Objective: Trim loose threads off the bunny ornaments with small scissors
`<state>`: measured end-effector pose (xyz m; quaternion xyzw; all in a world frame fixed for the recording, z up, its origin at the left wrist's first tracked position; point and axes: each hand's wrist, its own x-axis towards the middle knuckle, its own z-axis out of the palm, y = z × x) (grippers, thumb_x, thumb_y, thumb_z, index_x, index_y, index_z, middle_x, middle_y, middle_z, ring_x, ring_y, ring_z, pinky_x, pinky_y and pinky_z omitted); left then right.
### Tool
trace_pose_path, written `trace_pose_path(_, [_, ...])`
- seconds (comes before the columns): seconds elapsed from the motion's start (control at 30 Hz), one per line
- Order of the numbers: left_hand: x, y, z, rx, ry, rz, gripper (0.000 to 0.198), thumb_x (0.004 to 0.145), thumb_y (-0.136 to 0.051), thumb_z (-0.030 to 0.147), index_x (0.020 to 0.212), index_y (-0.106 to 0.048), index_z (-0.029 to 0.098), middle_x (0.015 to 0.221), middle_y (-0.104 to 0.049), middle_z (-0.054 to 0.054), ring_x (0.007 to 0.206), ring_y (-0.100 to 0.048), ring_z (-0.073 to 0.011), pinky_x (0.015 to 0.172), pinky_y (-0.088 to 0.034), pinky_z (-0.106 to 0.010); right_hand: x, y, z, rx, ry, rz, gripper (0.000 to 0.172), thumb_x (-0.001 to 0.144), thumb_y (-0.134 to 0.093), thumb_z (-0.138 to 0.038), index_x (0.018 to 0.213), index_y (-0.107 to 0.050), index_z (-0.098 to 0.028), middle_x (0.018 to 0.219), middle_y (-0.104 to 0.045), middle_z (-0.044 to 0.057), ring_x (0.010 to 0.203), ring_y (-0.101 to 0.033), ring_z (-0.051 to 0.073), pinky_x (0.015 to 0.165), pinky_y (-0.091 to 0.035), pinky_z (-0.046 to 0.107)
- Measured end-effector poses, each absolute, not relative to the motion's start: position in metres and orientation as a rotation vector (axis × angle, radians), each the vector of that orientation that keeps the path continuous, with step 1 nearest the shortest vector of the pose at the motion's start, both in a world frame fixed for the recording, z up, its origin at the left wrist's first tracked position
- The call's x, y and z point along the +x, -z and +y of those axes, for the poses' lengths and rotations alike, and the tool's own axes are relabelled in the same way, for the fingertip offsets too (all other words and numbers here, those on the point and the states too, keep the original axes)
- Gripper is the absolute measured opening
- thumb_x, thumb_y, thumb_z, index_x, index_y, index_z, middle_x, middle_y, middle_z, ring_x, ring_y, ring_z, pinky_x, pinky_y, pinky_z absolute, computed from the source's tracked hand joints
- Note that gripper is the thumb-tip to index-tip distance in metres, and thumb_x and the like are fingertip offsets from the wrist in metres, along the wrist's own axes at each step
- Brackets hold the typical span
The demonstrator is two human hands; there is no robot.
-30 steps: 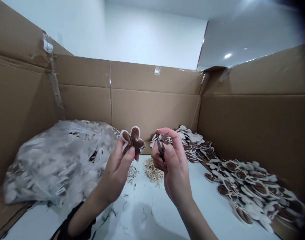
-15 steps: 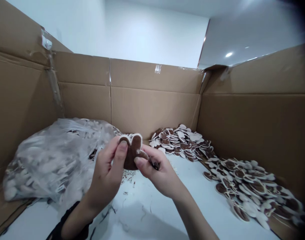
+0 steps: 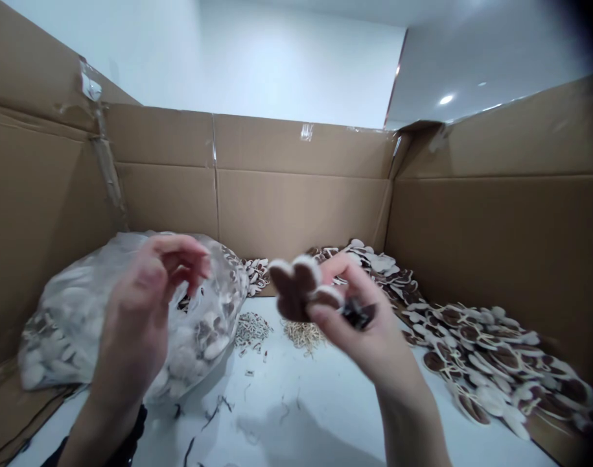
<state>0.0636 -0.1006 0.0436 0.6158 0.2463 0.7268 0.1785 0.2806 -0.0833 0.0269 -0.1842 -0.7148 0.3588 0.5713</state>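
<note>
Right hand (image 3: 357, 308) clamped on a brown piece (image 3: 292, 295), white fuzzy edge, rounded lobes, held up off the bench (image 3: 296, 402), mid-view, a bit blurred; thumb in front at its lower right edge. Same hand also has a dark tool (image 3: 358, 314) tucked in against the palm, too blurred to say exactly what. Left hand (image 3: 150, 292) well apart from the right, fingers loosely curled with a gap to the thumb, motion blur, in front of a clear plastic bag (image 3: 203, 337) stuffed with white and brown pieces; can't tell if it touches the bag. Dark cuff (image 3: 135, 431) at left wrist. On the bench between bag and right hand: a heap of small bits (image 3: 252, 329), and just beside it a heap of pale strips (image 3: 302, 333), below the brown piece in view. Dark threads (image 3: 217, 408) scattered nearer the person. Right side: large pile of brown-and-white pieces (image 3: 495, 363), strings on some, along the cardboard wall (image 3: 500, 246); another pile (image 3: 376, 266) at the back right corner. Small cluster (image 3: 257, 275) beside the bag, at the back.
</note>
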Motion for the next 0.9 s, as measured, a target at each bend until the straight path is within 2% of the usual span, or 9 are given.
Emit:
trace_pose_path(0.13, [0.070, -0.035, -0.099, 2.103, -1.796, 0.840, 0.026, 0.097, -0.045, 0.042, 0.103, -0.066, 0.028, 0.098, -0.058, -0.002, 0.086, -0.049, -0.0201, 0.077, -0.041, -0.030, 0.269, -0.022, -0.086, -0.590, -0.446, -1.944, 0.027, 0.078, -0.060, -0.006, 0.092, -0.051, -0.028, 0.067, -0.048, -0.008, 0.056, -0.042, 0.008, 0.050, -0.031, 0.020])
trace_pose_path(0.2, [0.070, -0.035, -0.099, 2.319, -1.628, 0.900, 0.021, 0.099, -0.043, 0.036, 0.102, -0.063, 0.029, 0.100, -0.056, -0.001, 0.093, -0.050, -0.0188, 0.082, -0.039, -0.028, 0.266, -0.021, -0.085, -0.551, -0.264, -1.973, 0.030, 0.077, -0.058, -0.003, 0.093, -0.053, -0.028, 0.071, -0.049, -0.008, 0.058, -0.042, 0.008, 0.053, -0.033, 0.020])
trace_pose_path(0.3, [0.070, -0.037, -0.102, 2.550, -1.435, 0.943, 0.010, 0.097, -0.049, 0.024, 0.102, -0.056, 0.028, 0.102, -0.053, 0.001, 0.100, -0.049, -0.0159, 0.087, -0.038, -0.024, 0.265, -0.020, -0.083, -0.481, -0.174, -1.921, 0.031, 0.077, -0.056, -0.002, 0.096, -0.053, -0.027, 0.078, -0.052, -0.007, 0.058, -0.041, 0.008, 0.053, -0.033, 0.020])
trace_pose_path(0.37, [0.071, -0.037, -0.103, 2.658, -1.408, 0.944, 0.014, 0.094, -0.053, 0.019, 0.106, -0.051, 0.027, 0.104, -0.052, 0.001, 0.102, -0.048, -0.0152, 0.090, -0.036, -0.024, 0.265, -0.019, -0.083, -0.461, -0.146, -1.867, 0.031, 0.078, -0.056, -0.002, 0.095, -0.054, -0.027, 0.080, -0.053, -0.006, 0.059, -0.041, 0.008, 0.054, -0.034, 0.021])
trace_pose_path(0.5, [0.075, -0.037, -0.105, 2.729, -1.409, 0.931, 0.017, 0.093, -0.055, 0.015, 0.104, -0.048, 0.025, 0.107, -0.051, 0.001, 0.106, -0.047, -0.0150, 0.093, -0.036, -0.024, 0.261, -0.018, -0.083, -0.399, -0.146, -1.757, 0.031, 0.077, -0.057, -0.001, 0.094, -0.054, -0.027, 0.077, -0.052, -0.006, 0.062, -0.046, 0.008, 0.055, -0.038, 0.020])
trace_pose_path(0.63, [0.081, -0.034, -0.104, 2.763, -1.413, 0.920, 0.016, 0.093, -0.052, 0.012, 0.101, -0.048, 0.024, 0.108, -0.051, 0.001, 0.108, -0.046, -0.0140, 0.095, -0.035, -0.023, 0.256, -0.014, -0.080, -0.388, -0.344, -1.683, 0.032, 0.078, -0.055, -0.001, 0.094, -0.055, -0.029, 0.080, -0.054, -0.006, 0.061, -0.049, 0.008, 0.053, -0.040, 0.020])
trace_pose_path(0.8, [0.089, -0.027, -0.101, 2.591, -1.463, 0.952, 0.015, 0.092, -0.051, 0.014, 0.085, -0.043, 0.023, 0.106, -0.050, 0.001, 0.105, -0.049, -0.0137, 0.093, -0.038, -0.023, 0.255, -0.012, -0.078, -0.389, -0.494, -1.623, 0.035, 0.078, -0.055, -0.001, 0.096, -0.056, -0.031, 0.070, -0.051, -0.008, 0.055, -0.047, 0.008, 0.050, -0.039, 0.018])
trace_pose_path(0.9, [0.092, -0.024, -0.100, 2.441, -1.594, 0.939, 0.015, 0.090, -0.054, 0.016, 0.097, -0.043, 0.025, 0.105, -0.052, 0.000, 0.098, -0.051, -0.0148, 0.086, -0.043, -0.025, 0.254, -0.012, -0.078, -0.375, -0.519, -1.610, 0.035, 0.077, -0.055, 0.000, 0.096, -0.055, -0.030, 0.070, -0.051, -0.008, 0.055, -0.048, 0.008, 0.048, -0.038, 0.018])
